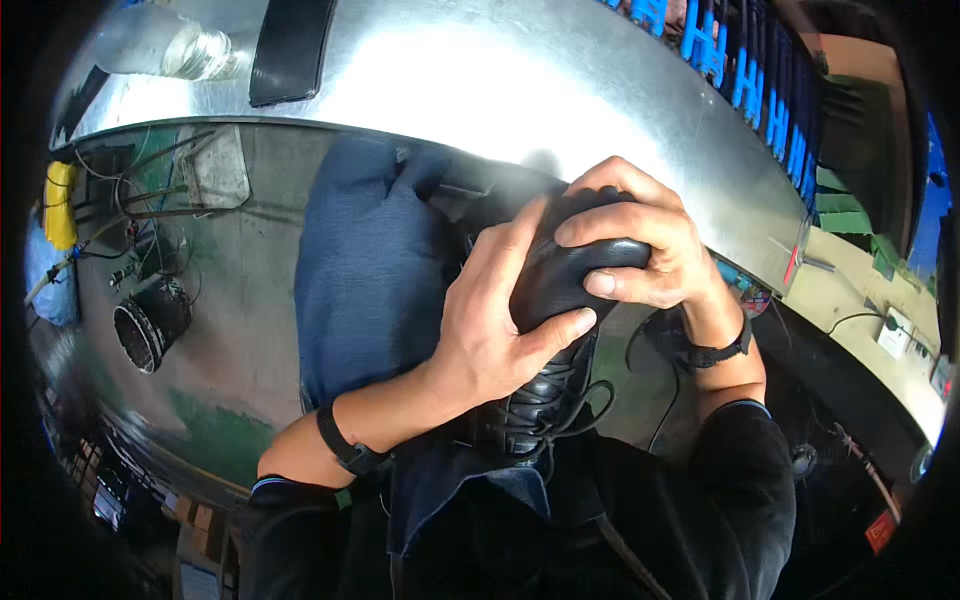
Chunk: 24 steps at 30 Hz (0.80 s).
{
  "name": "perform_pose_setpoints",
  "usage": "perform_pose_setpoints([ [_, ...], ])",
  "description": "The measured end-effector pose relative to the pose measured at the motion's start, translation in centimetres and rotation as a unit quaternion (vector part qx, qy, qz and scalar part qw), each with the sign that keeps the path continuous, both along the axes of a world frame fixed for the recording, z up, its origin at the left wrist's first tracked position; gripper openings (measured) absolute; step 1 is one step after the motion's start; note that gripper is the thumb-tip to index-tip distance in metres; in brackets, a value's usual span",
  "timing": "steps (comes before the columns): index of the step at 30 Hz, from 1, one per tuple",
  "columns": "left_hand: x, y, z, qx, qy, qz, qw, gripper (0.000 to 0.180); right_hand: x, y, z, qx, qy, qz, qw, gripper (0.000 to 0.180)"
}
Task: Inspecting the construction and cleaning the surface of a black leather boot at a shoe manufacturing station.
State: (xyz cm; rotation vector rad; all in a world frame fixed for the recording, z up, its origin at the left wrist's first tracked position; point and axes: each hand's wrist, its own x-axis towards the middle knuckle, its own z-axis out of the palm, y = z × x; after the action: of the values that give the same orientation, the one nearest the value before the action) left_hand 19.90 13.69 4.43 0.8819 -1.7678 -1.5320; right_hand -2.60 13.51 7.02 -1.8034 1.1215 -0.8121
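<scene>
A black lace-up shoe (560, 278) is held between my two hands, in front of my body and close to the metal table's edge. Its rounded, glossy front points away from me, and the loose laces (548, 415) lie nearer my chest. My left hand (488, 318) wraps the shoe's left side, thumb pressed across the top. From the right, my right hand (648, 240) curls over the front end, fingers bent onto the dark leather. Those fingers hide part of the front end. Whether anything small sits beneath them cannot be seen.
The shiny metal table (450, 85) bears a black flat object (291, 50) and a clear plastic bottle (195, 52). Blue racks (745, 85) stand at the far right. A dark bucket (150, 325) is on the floor at left. A pale bench (860, 290) runs along the right.
</scene>
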Motion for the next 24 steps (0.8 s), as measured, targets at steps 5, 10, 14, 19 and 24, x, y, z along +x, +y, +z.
perform_pose_setpoints([
  [5,0.4,0.2,-0.1,0.041,-0.031,-0.006,0.999,0.091,-0.4,-0.3,-0.6,0.015,-0.031,0.005,0.999,0.041],
  [10,1.2,1.5,0.3,0.070,-0.057,-0.010,0.996,0.089,0.0,0.7,0.7,0.019,0.036,-0.020,0.999,0.062],
  [14,1.4,1.7,0.2,0.093,-0.027,0.006,0.995,0.084,0.7,0.6,0.2,0.004,0.005,-0.031,0.999,0.052],
  [19,2.7,3.2,0.1,0.247,0.077,0.029,0.966,0.077,4.7,3.5,-2.1,0.002,-0.145,-0.214,0.966,0.046],
  [24,4.3,4.7,1.9,0.275,0.122,0.044,0.953,0.078,8.6,7.0,-3.6,0.067,-0.332,-0.276,0.900,0.074],
])
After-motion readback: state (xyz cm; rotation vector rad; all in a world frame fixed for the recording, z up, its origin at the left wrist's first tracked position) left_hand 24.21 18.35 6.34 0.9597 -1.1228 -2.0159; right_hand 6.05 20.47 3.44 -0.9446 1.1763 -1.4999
